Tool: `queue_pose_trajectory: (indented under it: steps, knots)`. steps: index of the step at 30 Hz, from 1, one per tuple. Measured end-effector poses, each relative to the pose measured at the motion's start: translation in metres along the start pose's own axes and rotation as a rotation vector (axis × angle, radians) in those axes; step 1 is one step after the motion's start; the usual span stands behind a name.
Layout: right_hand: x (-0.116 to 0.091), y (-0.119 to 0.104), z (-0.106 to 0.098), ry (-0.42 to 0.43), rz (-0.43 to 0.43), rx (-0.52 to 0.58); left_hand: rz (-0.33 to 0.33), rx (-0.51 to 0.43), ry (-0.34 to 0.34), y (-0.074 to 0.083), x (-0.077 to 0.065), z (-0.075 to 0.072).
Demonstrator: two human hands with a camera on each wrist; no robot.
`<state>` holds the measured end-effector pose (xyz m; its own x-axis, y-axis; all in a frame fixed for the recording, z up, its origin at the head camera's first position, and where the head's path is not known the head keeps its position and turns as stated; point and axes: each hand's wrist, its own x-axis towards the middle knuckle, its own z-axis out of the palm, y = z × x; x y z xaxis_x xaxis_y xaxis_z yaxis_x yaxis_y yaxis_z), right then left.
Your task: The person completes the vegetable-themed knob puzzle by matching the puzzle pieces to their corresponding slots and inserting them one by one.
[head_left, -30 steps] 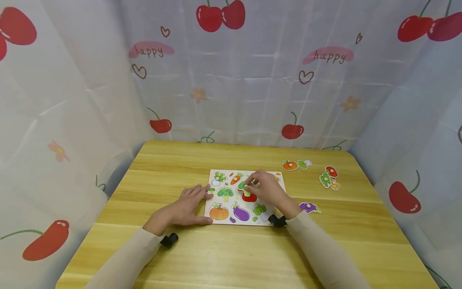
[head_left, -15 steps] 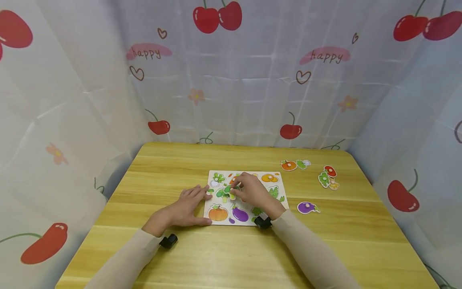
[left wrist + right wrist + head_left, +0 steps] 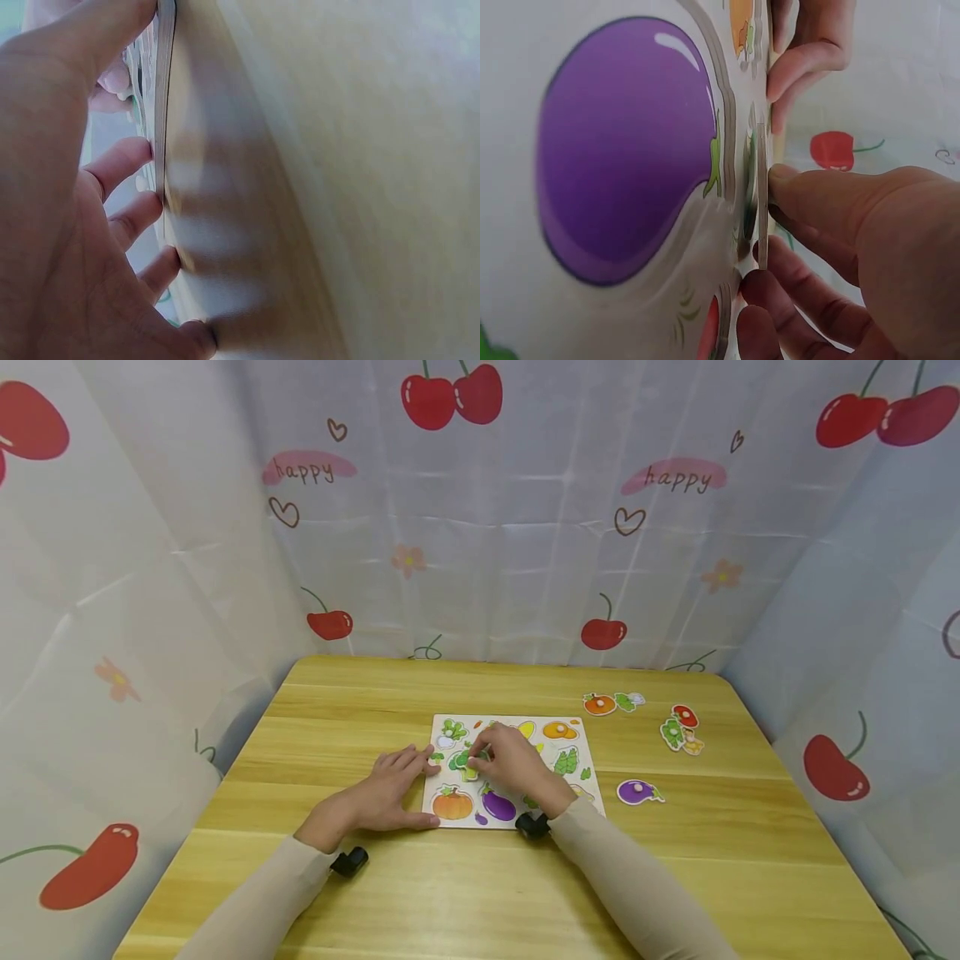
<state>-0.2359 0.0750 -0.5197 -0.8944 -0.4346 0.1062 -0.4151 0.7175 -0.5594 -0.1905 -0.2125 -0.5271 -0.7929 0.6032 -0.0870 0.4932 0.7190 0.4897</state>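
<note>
A white vegetable puzzle board [image 3: 440, 723] lies on the wooden table, printed with a pumpkin [image 3: 452, 805], an eggplant [image 3: 498, 805] and other vegetables. My left hand [image 3: 381, 793] rests at the board's left edge, fingers spread and thumb at the near corner. In the left wrist view those fingertips touch the board's edge [image 3: 160, 97]. With thumb and fingers my right hand [image 3: 516, 764] pinches a broccoli puzzle piece [image 3: 470, 773] over the broccoli picture. Seen edge-on in the right wrist view, the piece [image 3: 763, 217] stands slightly off the board's face, its knob hidden by the fingers.
To the board's right lies an eggplant piece [image 3: 637, 791]. Farther back are a pumpkin piece [image 3: 600, 704] beside a green and white piece [image 3: 628, 701], and a cluster with a red piece [image 3: 684, 716] and a green piece [image 3: 672, 735]. A cherry-print curtain [image 3: 480, 552] surrounds the table.
My right hand has carried the broccoli piece leftward across the board, from above the red picture to the broccoli picture. My left hand has stayed at the board's edge.
</note>
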Motion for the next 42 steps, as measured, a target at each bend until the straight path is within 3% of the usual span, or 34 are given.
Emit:
queue_pose_trajectory:
  steps: [17, 42]
  knots:
    - [0.001, -0.012, 0.005, 0.001, -0.003, -0.018, -0.007, -0.01, 0.002, 0.0, 0.0, 0.001]
    - [0.002, -0.006, 0.008, -0.019, -0.049, 0.033, -0.001, -0.013, -0.002, 0.002, 0.002, 0.001]
